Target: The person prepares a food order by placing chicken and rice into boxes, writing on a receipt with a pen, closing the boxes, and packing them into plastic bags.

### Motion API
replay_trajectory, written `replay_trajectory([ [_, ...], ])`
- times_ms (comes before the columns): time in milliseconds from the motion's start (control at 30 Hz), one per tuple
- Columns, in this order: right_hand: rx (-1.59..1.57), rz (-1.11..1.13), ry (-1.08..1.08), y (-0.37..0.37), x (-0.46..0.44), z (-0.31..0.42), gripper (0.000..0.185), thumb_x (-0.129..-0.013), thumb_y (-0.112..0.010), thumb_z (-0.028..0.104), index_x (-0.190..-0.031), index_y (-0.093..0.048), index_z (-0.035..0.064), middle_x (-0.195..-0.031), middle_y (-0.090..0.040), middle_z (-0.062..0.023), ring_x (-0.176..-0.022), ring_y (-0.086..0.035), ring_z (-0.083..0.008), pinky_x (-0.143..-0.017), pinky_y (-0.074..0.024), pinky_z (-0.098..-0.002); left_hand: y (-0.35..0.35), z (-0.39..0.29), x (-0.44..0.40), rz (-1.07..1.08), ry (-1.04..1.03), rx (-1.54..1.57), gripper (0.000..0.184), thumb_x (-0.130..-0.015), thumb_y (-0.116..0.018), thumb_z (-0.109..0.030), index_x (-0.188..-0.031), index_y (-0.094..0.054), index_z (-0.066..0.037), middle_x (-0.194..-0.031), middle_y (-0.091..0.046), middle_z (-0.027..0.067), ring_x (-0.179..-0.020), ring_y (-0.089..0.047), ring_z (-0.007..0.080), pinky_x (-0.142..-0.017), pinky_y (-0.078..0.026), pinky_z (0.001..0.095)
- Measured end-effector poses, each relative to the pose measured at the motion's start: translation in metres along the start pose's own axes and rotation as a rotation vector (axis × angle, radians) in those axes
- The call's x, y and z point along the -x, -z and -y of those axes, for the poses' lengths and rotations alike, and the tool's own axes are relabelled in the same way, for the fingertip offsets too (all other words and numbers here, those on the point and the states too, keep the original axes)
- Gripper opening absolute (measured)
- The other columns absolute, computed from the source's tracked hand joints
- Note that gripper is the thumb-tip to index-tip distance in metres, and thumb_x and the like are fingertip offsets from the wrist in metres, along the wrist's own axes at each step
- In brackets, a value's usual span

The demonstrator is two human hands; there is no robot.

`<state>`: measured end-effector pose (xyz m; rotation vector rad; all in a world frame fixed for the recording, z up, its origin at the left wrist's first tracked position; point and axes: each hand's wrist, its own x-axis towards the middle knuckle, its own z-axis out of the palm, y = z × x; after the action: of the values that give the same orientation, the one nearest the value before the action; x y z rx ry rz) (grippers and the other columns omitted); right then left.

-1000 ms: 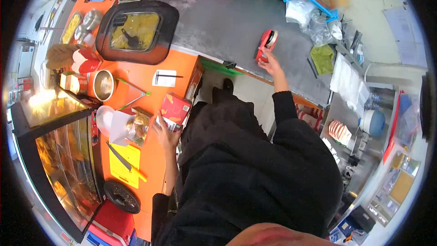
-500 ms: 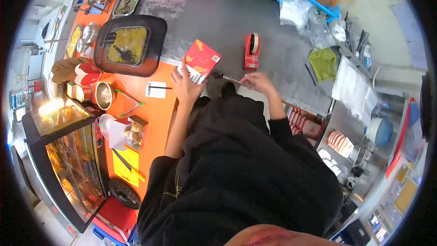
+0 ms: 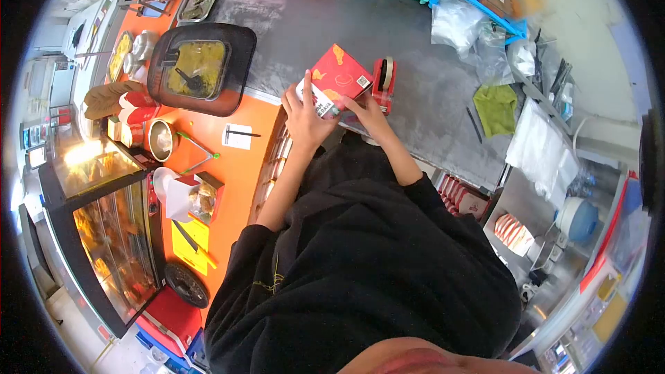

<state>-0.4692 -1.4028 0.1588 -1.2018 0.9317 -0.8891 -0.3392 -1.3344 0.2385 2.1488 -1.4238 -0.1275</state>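
Observation:
A red cardboard food box [image 3: 339, 69] with yellow patterns and a white printed side is held up over the front of the grey counter. My left hand [image 3: 308, 123] grips its left side, fingers spread along the white label. At the lower right corner, my right hand [image 3: 369, 118] has its fingers closed against the box edge. Just right of the box stands a red tape dispenser [image 3: 385, 83] with a roll of tape, partly covered by the box and my right hand.
On the orange counter [image 3: 239, 166] to the left are a dark tray of yellow food [image 3: 197, 73], green-tipped tongs [image 3: 201, 159], a filled open box [image 3: 203, 197] and a knife [image 3: 194, 242]. A glass warming cabinet [image 3: 114, 249] stands beyond. Rightward lie a green cloth [image 3: 497, 109] and plastic bags [image 3: 544, 149].
The box has moved right and a little away from me, towards the tape dispenser. My right hand has come left from beside the dispenser and now takes hold of the box too.

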Motion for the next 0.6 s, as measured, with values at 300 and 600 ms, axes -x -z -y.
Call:
replay_trajectory([
  [300, -0.016, -0.138, -0.198, 0.074, 0.006, -0.030, 0.030, -0.091, -0.068, 0.022, -0.111, -0.062, 0.0010, -0.098, -0.067, -0.0074, -0.074, -0.064, -0.0128, -0.058, -0.0516, -0.0262, -0.025, 0.057, -0.034, 0.268, -0.153, 0.098, 0.117, -0.052, -0.090, -0.032, -0.151, -0.028, -0.018, -0.124, -0.044, 0.0185, -0.115, -0.043, 0.0389, -0.097, -0.043, 0.0478],
  [600, -0.211, -0.034, -0.635, 0.089, -0.005, -0.046, 0.037, -0.088, -0.071, 0.039, -0.106, -0.070, 0.0069, -0.084, -0.059, 0.0026, -0.075, -0.056, -0.0072, -0.064, -0.0502, -0.0228, -0.086, 0.123, -0.054, 0.508, -0.230, -0.047, 0.116, -0.056, -0.083, -0.059, -0.152, -0.024, -0.032, -0.142, -0.032, 0.0159, -0.138, -0.025, 0.0410, -0.098, -0.033, 0.0719],
])
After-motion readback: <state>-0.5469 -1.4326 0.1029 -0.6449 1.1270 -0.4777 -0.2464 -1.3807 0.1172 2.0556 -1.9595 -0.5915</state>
